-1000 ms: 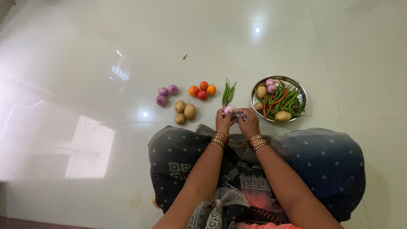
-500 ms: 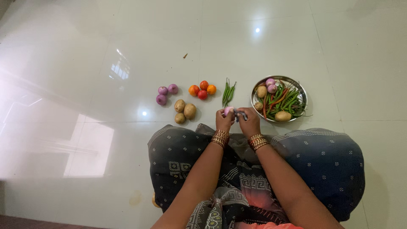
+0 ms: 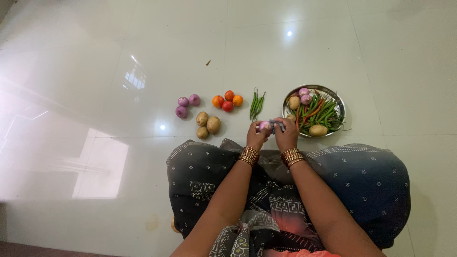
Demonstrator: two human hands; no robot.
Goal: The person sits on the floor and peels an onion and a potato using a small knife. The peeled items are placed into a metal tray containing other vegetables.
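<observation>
I sit on a glossy tiled floor with both hands raised in front of my knees. My left hand (image 3: pixel 257 136) grips a small purple onion (image 3: pixel 264 126). My right hand (image 3: pixel 287 134) pinches a small grey cloth-like piece (image 3: pixel 277 124) against the onion. Both wrists wear gold and red bangles. Just beyond my right hand stands a steel plate (image 3: pixel 333 96) with green and red chillies, potatoes and two purple onions.
On the floor lie three purple onions (image 3: pixel 186 105), three potatoes (image 3: pixel 208 125), several tomatoes (image 3: pixel 227 101) and a small bunch of green chillies (image 3: pixel 256 103). My dark patterned skirt (image 3: pixel 362 185) spreads over my knees. A small brown scrap (image 3: pixel 208 63) lies farther out.
Both hands, with the onion and the grey piece, have shifted slightly to the right, closer to the steel plate. The vegetables on the floor have not moved.
</observation>
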